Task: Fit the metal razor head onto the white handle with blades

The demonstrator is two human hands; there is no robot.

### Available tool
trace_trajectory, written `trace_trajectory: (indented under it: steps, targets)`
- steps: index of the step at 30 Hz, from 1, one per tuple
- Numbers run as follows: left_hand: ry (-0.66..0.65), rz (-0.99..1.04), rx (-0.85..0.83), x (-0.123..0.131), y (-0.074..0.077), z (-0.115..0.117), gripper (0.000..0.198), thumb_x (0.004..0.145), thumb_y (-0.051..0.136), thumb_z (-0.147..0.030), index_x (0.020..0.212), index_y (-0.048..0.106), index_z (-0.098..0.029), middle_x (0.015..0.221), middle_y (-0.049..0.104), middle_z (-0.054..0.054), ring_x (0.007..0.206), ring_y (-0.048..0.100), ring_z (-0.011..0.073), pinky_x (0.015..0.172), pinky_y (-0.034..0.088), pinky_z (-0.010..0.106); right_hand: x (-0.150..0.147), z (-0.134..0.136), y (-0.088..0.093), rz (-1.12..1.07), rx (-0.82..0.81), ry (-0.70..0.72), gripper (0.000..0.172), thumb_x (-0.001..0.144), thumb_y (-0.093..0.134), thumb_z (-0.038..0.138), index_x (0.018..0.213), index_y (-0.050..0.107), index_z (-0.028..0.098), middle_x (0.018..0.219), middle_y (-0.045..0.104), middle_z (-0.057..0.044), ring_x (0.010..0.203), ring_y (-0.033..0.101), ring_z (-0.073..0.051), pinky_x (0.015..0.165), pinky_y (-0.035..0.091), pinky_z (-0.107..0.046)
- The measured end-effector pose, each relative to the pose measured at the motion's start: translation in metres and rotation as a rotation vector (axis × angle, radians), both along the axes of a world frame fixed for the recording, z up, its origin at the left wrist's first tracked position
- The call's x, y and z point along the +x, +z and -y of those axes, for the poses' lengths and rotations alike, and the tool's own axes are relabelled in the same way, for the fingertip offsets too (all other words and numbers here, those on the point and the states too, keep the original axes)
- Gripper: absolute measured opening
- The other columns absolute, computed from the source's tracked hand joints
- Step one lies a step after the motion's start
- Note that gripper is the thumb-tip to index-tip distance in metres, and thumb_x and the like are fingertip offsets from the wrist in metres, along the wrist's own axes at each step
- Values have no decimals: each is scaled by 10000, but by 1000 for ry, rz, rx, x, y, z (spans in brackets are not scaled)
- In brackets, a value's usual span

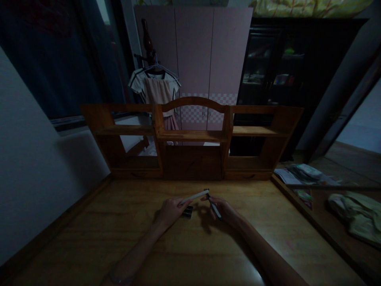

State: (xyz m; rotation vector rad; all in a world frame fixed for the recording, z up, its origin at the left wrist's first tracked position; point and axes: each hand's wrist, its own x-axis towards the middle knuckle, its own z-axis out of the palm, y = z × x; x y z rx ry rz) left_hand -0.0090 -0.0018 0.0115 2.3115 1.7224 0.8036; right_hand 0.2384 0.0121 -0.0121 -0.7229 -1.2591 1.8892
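Over the wooden desk top [166, 254], my left hand [171, 211] is closed on a thin white stick [194, 196] that slants up to the right. My right hand [224, 209] grips a slim tool [214, 209] with a pale body and dark edges. The stick's far end meets the dark upper end of the tool; whether they are joined is too small to tell. A small black object [187, 211] lies on the desk beside my left fingers.
A wooden shelf unit [193, 137] runs along the back of the desk. Papers [303, 174] and a pale green cloth [360, 216] lie at the right, past the desk's raised edge. Clothes [157, 89] hang behind the shelf.
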Motion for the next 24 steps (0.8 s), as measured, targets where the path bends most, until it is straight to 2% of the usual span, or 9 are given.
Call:
trace_trajectory:
  steps: [11, 17, 24]
  targets:
    - [-29, 2, -9, 0, -2, 2, 492, 881, 396, -535, 675, 657, -173, 664, 655, 48, 610, 568, 142, 590, 328, 227, -1, 3, 3, -14, 9, -22, 405, 865, 482, 408, 1145, 553, 125, 470, 563, 5, 378, 460, -119, 405, 293, -210]
    - [5, 24, -89, 3, 7, 4, 471, 878, 403, -523, 726, 697, -188, 704, 687, 56, 650, 591, 163, 578, 331, 228, -1, 2, 4, 2, 14, 1, 429, 870, 476, 420, 1180, 526, 128, 477, 567, 6, 370, 446, -111, 404, 293, -204]
    - [-11, 30, -26, 0, 4, 0, 523, 888, 370, -535, 678, 668, -161, 664, 661, 43, 600, 554, 136, 587, 328, 222, 0, 1, 3, 7, 22, -5, 427, 886, 446, 417, 1194, 526, 133, 469, 566, 7, 370, 447, -111, 396, 283, -203]
